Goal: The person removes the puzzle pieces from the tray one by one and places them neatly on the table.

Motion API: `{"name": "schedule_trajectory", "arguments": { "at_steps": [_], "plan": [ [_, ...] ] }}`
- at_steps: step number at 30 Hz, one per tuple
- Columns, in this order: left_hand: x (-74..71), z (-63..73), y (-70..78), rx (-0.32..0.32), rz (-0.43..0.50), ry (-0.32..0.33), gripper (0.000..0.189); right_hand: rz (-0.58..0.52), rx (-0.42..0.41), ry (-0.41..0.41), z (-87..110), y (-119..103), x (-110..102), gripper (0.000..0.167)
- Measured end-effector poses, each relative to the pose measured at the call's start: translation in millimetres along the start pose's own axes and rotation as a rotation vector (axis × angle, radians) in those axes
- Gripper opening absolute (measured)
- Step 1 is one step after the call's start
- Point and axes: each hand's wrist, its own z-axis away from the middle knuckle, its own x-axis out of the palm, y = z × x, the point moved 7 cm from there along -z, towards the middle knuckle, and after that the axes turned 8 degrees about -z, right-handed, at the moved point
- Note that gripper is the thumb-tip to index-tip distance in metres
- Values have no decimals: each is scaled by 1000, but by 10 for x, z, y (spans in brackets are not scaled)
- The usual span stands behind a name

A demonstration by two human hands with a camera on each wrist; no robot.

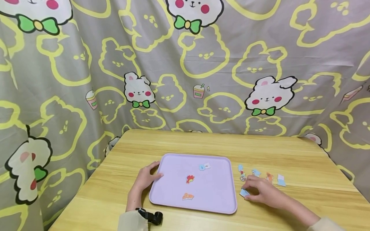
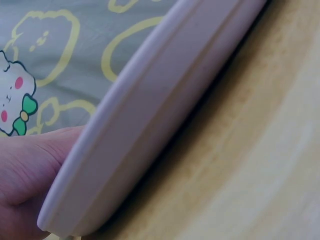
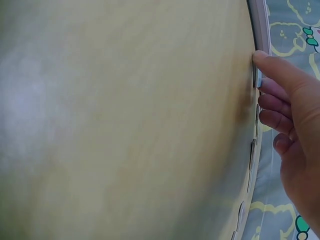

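A lilac tray [image 1: 170, 184] lies on the table. My left hand [image 1: 143, 179] holds its left edge, thumb over the rim; the left wrist view shows part of that hand behind the tray's side wall [image 2: 135, 117]. Right of the tray, my right hand [image 1: 263, 191] pinches a small blue cutout [image 1: 244, 192] between thumb and fingers, low over the wood. In the right wrist view the thumb tip [image 3: 261, 55] is at the thin piece's edge. On the tray lie a red cutout [image 1: 189, 179], an orange cutout [image 1: 188, 196] and a blue-and-white cutout [image 1: 204, 166].
Beyond my right hand, several more cutouts lie on the wooden table [image 1: 306, 160]: a blue one [image 1: 240, 167], a multicoloured one [image 1: 242, 176], another blue one [image 1: 256, 172], an orange one [image 1: 270, 176] and a white-and-blue one [image 1: 281, 180]. A patterned curtain [image 1: 170, 64] hangs behind.
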Motion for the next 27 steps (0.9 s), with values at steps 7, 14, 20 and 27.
{"name": "schedule_trajectory", "arguments": {
  "at_steps": [7,14,20,27],
  "plan": [
    [-5,0,10,-3,2,4,58,-5,-9,-25,0,9,6,20],
    [-7,8,6,-6,-2,2,58,-7,-21,-34,-5,-2,-2,24],
    [-8,6,11,5,-5,2,58,-16,-31,-31,5,-1,-5,26],
    [-4,3,9,5,-6,-1,58,-22,-38,-26,10,-4,-16,28]
  ]
}}
